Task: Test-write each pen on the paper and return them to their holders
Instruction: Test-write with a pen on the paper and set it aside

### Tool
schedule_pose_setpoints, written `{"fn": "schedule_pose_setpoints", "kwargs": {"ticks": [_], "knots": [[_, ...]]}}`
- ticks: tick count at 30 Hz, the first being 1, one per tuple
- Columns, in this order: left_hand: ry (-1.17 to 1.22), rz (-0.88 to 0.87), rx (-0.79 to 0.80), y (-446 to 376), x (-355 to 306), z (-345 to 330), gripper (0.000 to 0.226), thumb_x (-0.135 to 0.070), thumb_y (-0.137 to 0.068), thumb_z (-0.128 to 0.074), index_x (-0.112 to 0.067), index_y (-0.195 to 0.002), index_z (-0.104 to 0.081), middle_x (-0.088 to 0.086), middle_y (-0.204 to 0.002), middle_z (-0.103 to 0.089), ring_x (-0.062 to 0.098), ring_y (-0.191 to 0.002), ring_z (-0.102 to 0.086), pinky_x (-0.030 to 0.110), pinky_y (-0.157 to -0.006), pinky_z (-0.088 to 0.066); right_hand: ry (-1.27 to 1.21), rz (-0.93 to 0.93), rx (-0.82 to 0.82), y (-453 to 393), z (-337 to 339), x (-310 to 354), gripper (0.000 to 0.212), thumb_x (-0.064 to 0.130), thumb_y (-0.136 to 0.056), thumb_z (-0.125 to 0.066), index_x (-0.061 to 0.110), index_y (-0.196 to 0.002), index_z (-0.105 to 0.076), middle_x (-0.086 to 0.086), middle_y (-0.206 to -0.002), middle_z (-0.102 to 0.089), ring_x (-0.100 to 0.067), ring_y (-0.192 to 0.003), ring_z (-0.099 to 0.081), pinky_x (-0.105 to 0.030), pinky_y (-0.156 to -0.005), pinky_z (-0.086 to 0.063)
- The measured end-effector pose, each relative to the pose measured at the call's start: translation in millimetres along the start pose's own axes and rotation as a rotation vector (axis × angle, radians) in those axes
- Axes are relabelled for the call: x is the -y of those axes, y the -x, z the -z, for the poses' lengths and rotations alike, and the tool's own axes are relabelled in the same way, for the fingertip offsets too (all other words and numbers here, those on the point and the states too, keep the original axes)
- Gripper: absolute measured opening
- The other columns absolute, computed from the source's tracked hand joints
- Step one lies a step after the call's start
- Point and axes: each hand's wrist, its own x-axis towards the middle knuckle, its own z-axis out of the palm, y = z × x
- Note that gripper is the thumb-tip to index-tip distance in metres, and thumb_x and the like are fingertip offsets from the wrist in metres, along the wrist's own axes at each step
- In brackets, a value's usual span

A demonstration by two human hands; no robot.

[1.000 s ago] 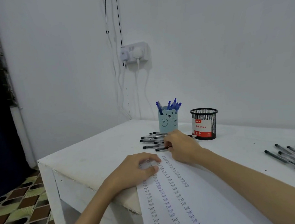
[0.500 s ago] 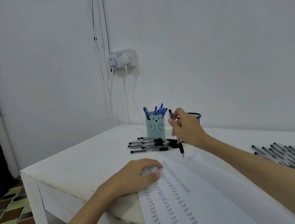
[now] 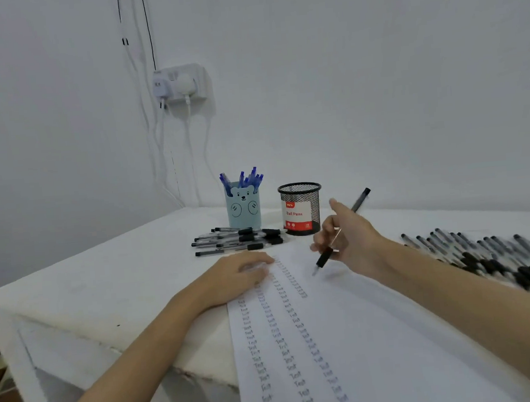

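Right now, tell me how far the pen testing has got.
Done: three columns of "Test" fill the paper, and blue pens stand in the bear cup. In hand: the right hand holds a black pen, tip just above the paper, while the left hand pins the sheet. Left: a pile by the cup, a row at right; the mesh holder looks empty.

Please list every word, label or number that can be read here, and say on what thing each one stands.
"Ball Pens": on the white and red label of the black mesh holder.
"Test": handwritten many times, in columns, on the paper.
The small red logo and the print along the label's red band are too small to read.
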Motion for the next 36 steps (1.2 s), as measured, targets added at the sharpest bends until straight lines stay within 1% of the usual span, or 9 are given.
{"fn": "schedule_pose_setpoints", "kwargs": {"ticks": [7,13,16,18,21,26,30,33,36], "knots": [[0.025,0.019,0.004,4.1,-0.4,-1.3,0.032,-0.027,-0.091,-0.057,-0.039,-0.121,-0.056,-0.014,-0.138,-0.046,0.005,-0.127,-0.039,0.019,-0.101,-0.027,-0.213,-0.035,0.34,11.7,12.3,27.1,0.078,0.095,-0.06,-0.027,0.019,-0.048,-0.019,0.003,-0.043,-0.016,-0.011,-0.037,-0.016,-0.021,-0.044,-0.013],[0.04,0.03,-0.001,5.4,-5.6,-2.6,0.034,-0.025,-0.092,-0.057,-0.035,-0.124,-0.056,-0.014,-0.135,-0.047,0.001,-0.121,-0.04,0.016,-0.097,-0.025,-0.225,0.025,0.208,11.5,19.5,26.3,0.061,0.064,-0.076,-0.033,0.016,-0.041,-0.016,0.002,-0.036,-0.013,-0.012,-0.034,-0.01,-0.02,-0.043,-0.01],[0.037,0.038,0.009,5.9,-4.4,-1.7,0.032,-0.029,-0.091,-0.058,-0.037,-0.122,-0.056,-0.014,-0.136,-0.047,0.004,-0.126,-0.04,0.018,-0.099,-0.026,-0.242,0.03,0.228,12.0,15.6,22.6,0.068,0.073,-0.074,-0.037,0.015,-0.042,-0.019,0.002,-0.038,-0.014,-0.013,-0.035,-0.011,-0.021,-0.043,-0.012],[-0.017,0.043,0.009,5.9,-3.1,-0.6,0.036,-0.045,-0.085,-0.06,-0.041,-0.12,-0.055,-0.014,-0.135,-0.048,0.006,-0.127,-0.039,0.024,-0.105,-0.028,-0.223,0.03,0.272,12.9,11.9,22.7,0.074,0.081,-0.067,-0.044,0.014,-0.042,-0.027,0.001,-0.039,-0.019,-0.013,-0.036,-0.015,-0.023,-0.047,-0.014],[-0.22,0.043,-0.02,5.8,-1.8,0.5,0.062,-0.076,-0.064,-0.043,-0.047,-0.117,-0.053,-0.014,-0.124,-0.051,0.007,-0.119,-0.042,0.035,-0.105,-0.032,-0.204,0.051,0.251,9.7,8.2,17.6,0.061,0.048,-0.087,-0.052,0.009,-0.04,-0.045,-0.003,-0.041,-0.035,-0.016,-0.035,-0.03,-0.021,-0.045,-0.029],[-0.282,-0.01,-0.069,4.8,1.7,0.7,0.075,-0.085,-0.05,-0.029,-0.049,-0.112,-0.052,-0.016,-0.112,-0.045,0.005,-0.11,-0.038,0.037,-0.103,-0.03,0.056,0.019,0.292,8.2,10.9,6.5,0.068,0.044,-0.097,-0.021,-0.002,-0.082,-0.069,-0.017,-0.049,-0.054,-0.024,-0.043,-0.048,-0.026,-0.05,-0.039],[-0.233,-0.018,-0.06,2.3,3.9,-1.6,0.064,-0.084,-0.05,-0.032,-0.05,-0.103,-0.048,-0.016,-0.109,-0.044,0.005,-0.107,-0.039,0.037,-0.103,-0.031,0.13,0.068,0.194,6.2,11.9,-2.3,0.049,0.044,-0.097,-0.043,0.005,-0.084,-0.07,-0.013,-0.062,-0.065,-0.02,-0.049,-0.061,-0.024,-0.054,-0.045],[-0.246,-0.034,-0.06,1.4,5.9,-2.0,0.063,-0.084,-0.052,-0.033,-0.049,-0.102,-0.048,-0.015,-0.109,-0.045,0.005,-0.107,-0.04,0.037,-0.101,-0.032,0.139,0.144,0.002,3.8,11.4,-13.4,0.018,0.013,-0.085,-0.065,0.005,-0.072,-0.058,-0.005,-0.057,-0.047,-0.013,-0.043,-0.038,-0.02,-0.044,-0.03],[-0.187,-0.058,-0.044,2.4,6.4,-2.2,0.064,-0.082,-0.056,-0.036,-0.046,-0.108,-0.049,-0.014,-0.115,-0.045,0.005,-0.112,-0.041,0.032,-0.103,-0.033,0.165,0.124,-0.008,10.3,9.3,-20.8,0.018,0.018,-0.092,-0.055,0.006,-0.078,-0.056,-0.004,-0.05,-0.04,-0.014,-0.037,-0.033,-0.02,-0.042,-0.023]]}}
